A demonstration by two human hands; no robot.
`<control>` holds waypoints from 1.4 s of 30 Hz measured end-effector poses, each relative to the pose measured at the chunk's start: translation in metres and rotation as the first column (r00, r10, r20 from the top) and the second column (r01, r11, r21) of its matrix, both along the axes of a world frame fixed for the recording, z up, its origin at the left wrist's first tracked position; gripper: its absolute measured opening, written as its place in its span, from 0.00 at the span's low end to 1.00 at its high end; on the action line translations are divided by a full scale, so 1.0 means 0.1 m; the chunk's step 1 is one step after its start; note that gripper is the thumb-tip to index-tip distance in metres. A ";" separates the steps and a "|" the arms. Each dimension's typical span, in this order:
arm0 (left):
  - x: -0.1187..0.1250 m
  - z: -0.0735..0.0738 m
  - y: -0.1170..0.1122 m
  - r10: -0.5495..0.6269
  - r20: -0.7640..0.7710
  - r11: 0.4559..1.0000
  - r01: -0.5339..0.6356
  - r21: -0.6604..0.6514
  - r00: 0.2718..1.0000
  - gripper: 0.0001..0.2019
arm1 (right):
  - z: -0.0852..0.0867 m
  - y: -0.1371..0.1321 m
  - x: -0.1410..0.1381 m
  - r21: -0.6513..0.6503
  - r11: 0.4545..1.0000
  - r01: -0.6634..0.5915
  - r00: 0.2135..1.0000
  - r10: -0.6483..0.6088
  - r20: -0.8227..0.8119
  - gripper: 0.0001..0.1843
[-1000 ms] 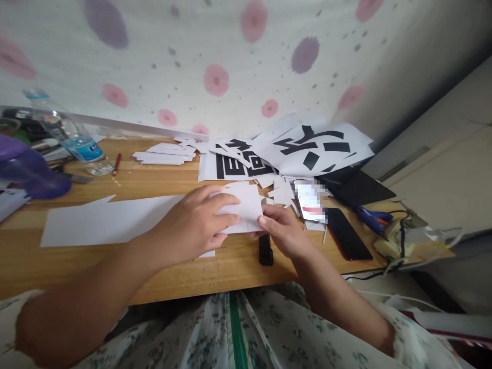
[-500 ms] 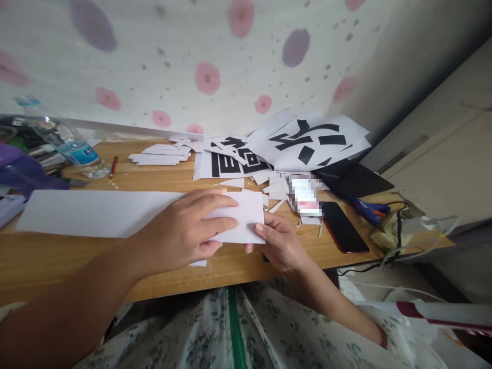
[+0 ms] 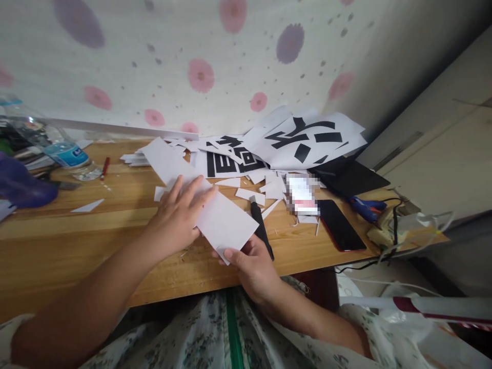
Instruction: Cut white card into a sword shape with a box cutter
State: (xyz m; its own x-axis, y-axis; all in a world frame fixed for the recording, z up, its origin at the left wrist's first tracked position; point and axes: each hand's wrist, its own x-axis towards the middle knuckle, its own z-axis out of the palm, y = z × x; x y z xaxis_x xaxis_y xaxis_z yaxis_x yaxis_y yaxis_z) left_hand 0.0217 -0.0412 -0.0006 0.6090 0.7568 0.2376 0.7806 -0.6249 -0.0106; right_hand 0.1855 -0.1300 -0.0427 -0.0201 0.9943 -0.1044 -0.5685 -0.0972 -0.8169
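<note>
A long white card strip [image 3: 230, 218] slants across the desk between my hands, its far end over paper scraps at the back. My left hand [image 3: 180, 215] lies over the strip's middle, fingers spread on top and thumb by the near edge, partly hidden. My right hand [image 3: 255, 266] pinches the near corner, thumb on top and the other fingers beneath. Just beyond the right hand lies a black-handled utility knife [image 3: 261, 230], partly covered by the strip and hand. Small white card offcuts [image 3: 250, 196] lie beyond the knife.
Printed sheets with black characters [image 3: 303, 141] lean at the back. A lit phone [image 3: 303, 195], a dark phone [image 3: 342, 225] and a blue glue gun [image 3: 367, 207] lie right. A water bottle [image 3: 67, 151], red pen [image 3: 105, 168] and purple item [image 3: 26, 182] are left.
The white strip has swung from lying crosswise to a slant, its left end now at the back and its right end nearer me. My right hand has moved closer, uncovering the knife.
</note>
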 end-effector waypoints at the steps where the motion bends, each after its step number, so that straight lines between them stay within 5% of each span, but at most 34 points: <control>1: -0.01 -0.03 0.04 0.007 -0.011 1.000 -0.007 -0.019 1.000 0.39 | -0.02 0.00 -0.02 -0.004 1.000 -0.019 0.999 0.019 0.026 0.19; 4: -0.01 -0.09 0.15 0.009 -0.050 0.999 -0.012 -0.050 0.999 0.33 | -0.04 0.00 0.04 0.033 0.987 -0.157 0.973 0.149 0.177 0.16; 7: 0.00 -0.13 0.21 -0.046 -0.081 0.999 0.044 -0.025 0.996 0.27 | 0.00 0.02 0.28 0.189 0.942 -0.276 0.827 0.132 0.546 0.08; 8: 0.00 -0.15 0.22 -0.077 -0.087 0.997 0.077 -0.006 0.993 0.26 | 0.01 0.03 0.38 0.273 0.931 -0.241 0.725 -0.015 0.689 0.06; 11: 0.02 -0.26 0.24 -0.163 -0.080 0.983 0.169 0.067 0.983 0.25 | 0.00 0.06 0.69 0.456 0.877 -0.148 0.243 -0.415 0.877 0.10; 14: 0.04 -0.39 0.26 -0.234 -0.055 0.965 0.239 0.108 0.971 0.25 | -0.04 0.12 0.84 0.353 0.924 -0.149 -0.112 -0.370 0.922 0.18; 18: 0.05 -0.47 0.36 -0.259 -0.079 0.962 0.264 0.071 0.963 0.25 | -0.05 0.19 0.82 0.187 0.968 -0.165 -0.322 -0.232 0.918 0.29; 22: 0.00 -0.46 0.47 -0.101 -0.043 0.994 0.099 -0.040 0.994 0.30 | -0.01 0.27 0.79 0.078 0.988 -0.130 -0.349 -0.119 0.930 0.31; 24: -0.06 -0.43 0.50 -0.026 -0.010 0.994 0.025 -0.105 1.000 0.33 | 0.01 0.31 0.84 0.097 0.989 -0.108 -0.259 -0.123 0.958 0.31; 26: -0.12 -0.40 0.52 0.001 0.020 0.987 0.002 -0.159 1.000 0.35 | 0.04 0.32 0.90 0.150 0.985 -0.083 -0.019 -0.152 0.988 0.30; 30: -0.20 -0.37 0.53 0.031 0.108 0.975 -0.006 -0.223 0.994 0.34 | 0.10 0.28 0.96 0.120 0.993 0.007 0.628 -0.097 0.772 0.37; 33: -0.18 -0.39 0.54 0.094 0.178 0.946 -0.033 -0.322 0.980 0.33 | 0.10 0.26 0.92 0.117 0.993 -0.008 0.791 -0.065 0.609 0.42; 36: -0.14 -0.44 0.56 0.138 0.220 0.920 -0.042 -0.390 0.966 0.35 | 0.05 0.29 0.88 0.179 0.982 -0.055 0.758 -0.075 0.648 0.37; 38: -0.14 -0.46 0.57 0.135 0.233 0.915 -0.031 -0.402 0.963 0.36 | 0.05 0.31 0.89 0.220 0.966 -0.135 0.646 -0.082 0.759 0.31; 42: -0.17 -0.46 0.54 0.019 0.258 0.945 0.068 -0.321 0.966 0.21 | 0.22 0.33 0.98 0.177 0.904 -0.390 0.155 -0.125 0.980 0.28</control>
State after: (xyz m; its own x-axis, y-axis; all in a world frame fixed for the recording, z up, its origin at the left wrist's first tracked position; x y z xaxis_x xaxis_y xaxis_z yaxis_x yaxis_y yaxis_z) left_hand 0.0049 0.0128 -0.0464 0.5800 0.8040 0.1308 0.7145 -0.5792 0.3924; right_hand 0.2832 -0.0970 -0.0211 -0.2960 0.9439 0.1463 0.6916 0.3175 -0.6487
